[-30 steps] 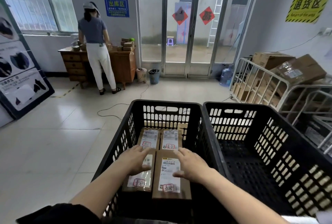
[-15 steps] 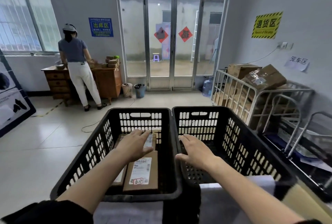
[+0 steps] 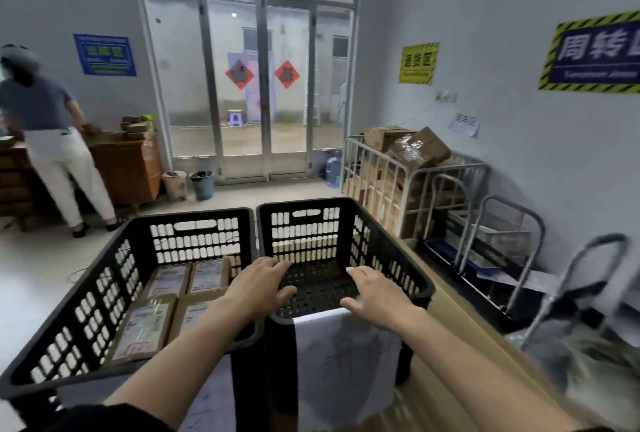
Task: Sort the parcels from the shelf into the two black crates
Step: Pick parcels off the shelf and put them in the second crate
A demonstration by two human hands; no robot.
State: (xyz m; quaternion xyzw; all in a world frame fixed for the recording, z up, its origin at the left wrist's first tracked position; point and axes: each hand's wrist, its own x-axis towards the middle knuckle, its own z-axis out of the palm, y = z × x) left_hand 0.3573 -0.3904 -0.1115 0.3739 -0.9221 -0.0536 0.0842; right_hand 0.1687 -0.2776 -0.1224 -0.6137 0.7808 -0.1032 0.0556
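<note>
Four flat cardboard parcels (image 3: 162,310) lay labels-up in the left crate (image 3: 104,296) — slotted black plastic. The left hand (image 3: 258,288) and right hand (image 3: 377,296) hung over the right crate (image 3: 381,241), fingers loosely spread, gripping nothing. A wire cage (image 3: 450,167) of cartons (image 3: 415,147) stood beyond.

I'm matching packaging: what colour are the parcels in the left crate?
Brown cardboard parcels with white printed labels; the head view shows them best.

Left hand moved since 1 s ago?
Yes: left hand shifted right, off the brown cardboard parcels in the left black plastic crate, over the right black plastic crate.
</note>
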